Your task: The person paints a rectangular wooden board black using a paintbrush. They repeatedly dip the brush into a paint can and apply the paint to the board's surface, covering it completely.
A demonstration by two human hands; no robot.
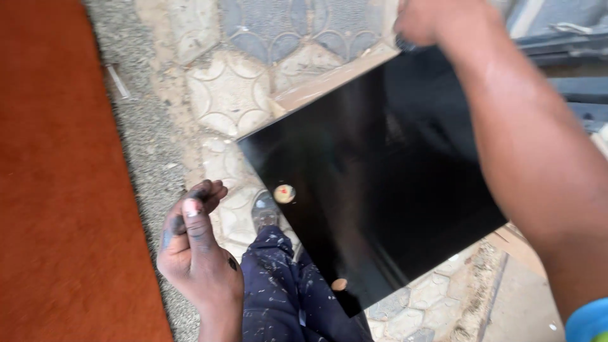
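Right hand (425,24) grips the far corner of the glossy black square panel (380,183), steadying it; paint-stained left hand (193,250) loosely curled, empty, must next support the near edge.

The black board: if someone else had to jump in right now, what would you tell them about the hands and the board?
Left hand: free, fingers loosely curled and smudged with dark paint, holding nothing, beside the board's lower left edge.
Right hand: at the top far edge of the glossy black board, gripping there together with a small dark thing that I cannot make out.
The board is tilted over patterned paving, above the person's paint-spattered trouser leg. Two small round pale holes show near its lower left edge.
Done: the face looks evenly black and shiny.
Left: cannot tell from this view.
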